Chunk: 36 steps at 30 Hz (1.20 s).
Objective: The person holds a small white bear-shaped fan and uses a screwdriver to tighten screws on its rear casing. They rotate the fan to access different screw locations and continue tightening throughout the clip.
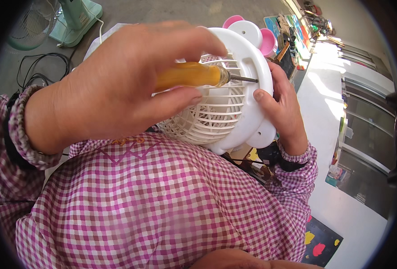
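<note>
My left hand (117,83) is curled loosely round the yellow handle of a screwdriver (187,75), its index finger raised and slightly blurred. The metal shaft points right, its tip at a recess in the white plastic ring (254,114) of a small fan. Beneath the handle shows the fan's round white grille (212,119), partly hidden by that hand. Gripping the housing's right edge is my right hand (286,107), thumb on the front, other fingers wrapped behind. Below both hands spreads my purple-and-white checked smock (167,206).
A mint-green standing fan (75,27) and coiled black cable (39,67) lie at upper left. Behind the work are pink containers (268,45) and cluttered colourful boards (299,36). A white ledge (319,98) runs along the right below windows (366,125). A dark board with coloured shapes (324,242) is lower right.
</note>
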### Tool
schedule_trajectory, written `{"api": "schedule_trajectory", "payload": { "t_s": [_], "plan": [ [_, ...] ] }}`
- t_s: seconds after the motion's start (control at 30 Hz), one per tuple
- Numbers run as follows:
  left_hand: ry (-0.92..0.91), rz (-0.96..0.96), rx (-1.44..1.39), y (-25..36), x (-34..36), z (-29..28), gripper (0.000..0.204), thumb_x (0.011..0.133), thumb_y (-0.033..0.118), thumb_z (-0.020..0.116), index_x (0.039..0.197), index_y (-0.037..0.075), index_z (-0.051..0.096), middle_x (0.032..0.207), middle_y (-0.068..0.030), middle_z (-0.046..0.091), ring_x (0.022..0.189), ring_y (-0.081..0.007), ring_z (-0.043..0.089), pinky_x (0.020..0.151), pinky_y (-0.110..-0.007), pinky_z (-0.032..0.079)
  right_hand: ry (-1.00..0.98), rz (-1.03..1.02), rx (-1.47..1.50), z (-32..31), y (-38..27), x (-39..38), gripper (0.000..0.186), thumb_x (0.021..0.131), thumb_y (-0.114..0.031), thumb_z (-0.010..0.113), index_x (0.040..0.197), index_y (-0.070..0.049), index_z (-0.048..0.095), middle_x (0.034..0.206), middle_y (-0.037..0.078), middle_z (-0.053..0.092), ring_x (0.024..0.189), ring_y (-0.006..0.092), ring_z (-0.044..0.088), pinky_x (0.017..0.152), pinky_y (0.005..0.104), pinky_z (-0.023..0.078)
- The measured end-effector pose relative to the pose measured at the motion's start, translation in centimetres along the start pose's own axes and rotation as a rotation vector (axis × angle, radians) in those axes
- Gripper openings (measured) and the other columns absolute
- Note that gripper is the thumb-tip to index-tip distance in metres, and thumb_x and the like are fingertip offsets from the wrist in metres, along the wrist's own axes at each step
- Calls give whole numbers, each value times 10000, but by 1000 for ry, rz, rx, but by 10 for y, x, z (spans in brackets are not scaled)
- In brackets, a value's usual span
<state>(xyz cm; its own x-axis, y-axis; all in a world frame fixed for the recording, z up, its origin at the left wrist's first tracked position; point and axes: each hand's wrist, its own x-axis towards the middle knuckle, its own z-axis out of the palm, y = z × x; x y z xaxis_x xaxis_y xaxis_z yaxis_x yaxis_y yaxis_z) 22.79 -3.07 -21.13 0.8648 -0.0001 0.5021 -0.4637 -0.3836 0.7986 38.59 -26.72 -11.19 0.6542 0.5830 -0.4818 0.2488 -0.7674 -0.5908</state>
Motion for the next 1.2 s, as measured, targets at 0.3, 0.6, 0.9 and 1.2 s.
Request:
{"api": "schedule_trajectory", "payload": {
  "t_s": [0.3,0.6,0.9,1.2],
  "plan": [
    [-200,-57,164,8,1,-5,302,914,108,668,1190,2,607,877,-91,639,672,-126,595,529,-263,476,19,-58,40,1,4,2,576,835,-164,666,1340,35,472,1132,158,654,1010,193,646,882,335,523],
    [48,-634,-526,11,7,-7,297,971,198,615,1222,40,612,863,-22,634,674,-93,574,518,-232,455,14,-58,45,0,5,-1,584,838,-158,661,1352,33,460,1138,163,647,1012,195,644,881,331,524],
    [-139,97,310,-7,-15,-4,326,855,105,727,1151,22,619,853,-89,627,687,-191,602,608,-329,490,22,-48,26,0,2,1,572,840,-184,668,1334,35,483,1132,157,649,1007,192,642,881,332,525],
    [-184,-761,-867,10,17,-31,301,998,257,591,1207,42,623,887,-23,646,672,-66,561,566,-219,474,17,-65,7,1,-3,0,571,840,-178,668,1335,36,482,1128,159,649,1011,195,641,882,338,525]
  ]
}}
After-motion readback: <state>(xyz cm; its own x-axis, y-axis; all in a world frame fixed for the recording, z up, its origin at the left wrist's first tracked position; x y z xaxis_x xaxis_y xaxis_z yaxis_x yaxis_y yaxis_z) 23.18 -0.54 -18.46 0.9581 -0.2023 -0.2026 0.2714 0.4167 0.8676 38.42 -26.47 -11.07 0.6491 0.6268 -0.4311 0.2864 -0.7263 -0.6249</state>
